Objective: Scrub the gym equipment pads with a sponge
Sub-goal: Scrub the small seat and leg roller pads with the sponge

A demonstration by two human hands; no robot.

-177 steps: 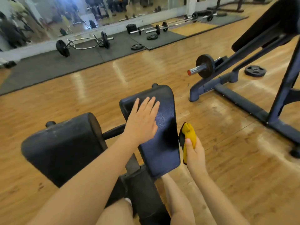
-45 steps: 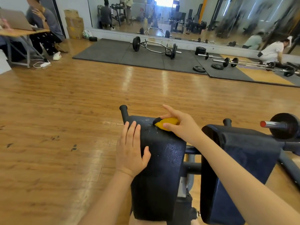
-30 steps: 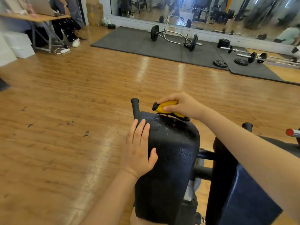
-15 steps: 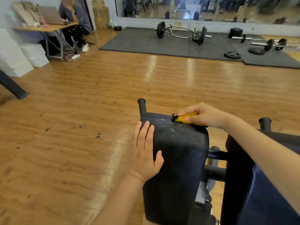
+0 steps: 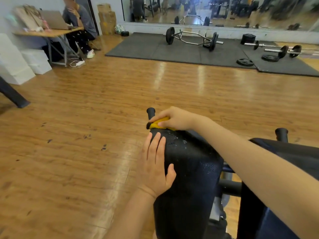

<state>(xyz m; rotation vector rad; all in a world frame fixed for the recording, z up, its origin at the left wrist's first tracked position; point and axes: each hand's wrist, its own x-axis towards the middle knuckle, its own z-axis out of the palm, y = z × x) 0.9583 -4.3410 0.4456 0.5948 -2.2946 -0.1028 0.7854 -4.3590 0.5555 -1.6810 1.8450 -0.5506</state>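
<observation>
Fingers: the yellow sponge [image 5: 159,124] is pinched by the curled fingers [image 5: 156,118] of the right hand [image 5: 174,119]; the left hand [image 5: 155,165] is laid flat, fingers straight and together.
Change: the sponge has been shifted leftward to the far left corner of the left pad [image 5: 188,178], beside the black peg [image 5: 150,112].
Sponge: pressed under the fingertips, on the pad's wet top edge.
Pose: the right forearm is reached across the right pad [image 5: 293,152]; the left thumb is hooked on the pad's face.

Two black pads [image 5: 188,169] are showing, with one yellow sponge [image 5: 159,124], two hands [image 5: 155,169], one trap bar [image 5: 190,37] and one seated person [image 5: 79,19].
</observation>
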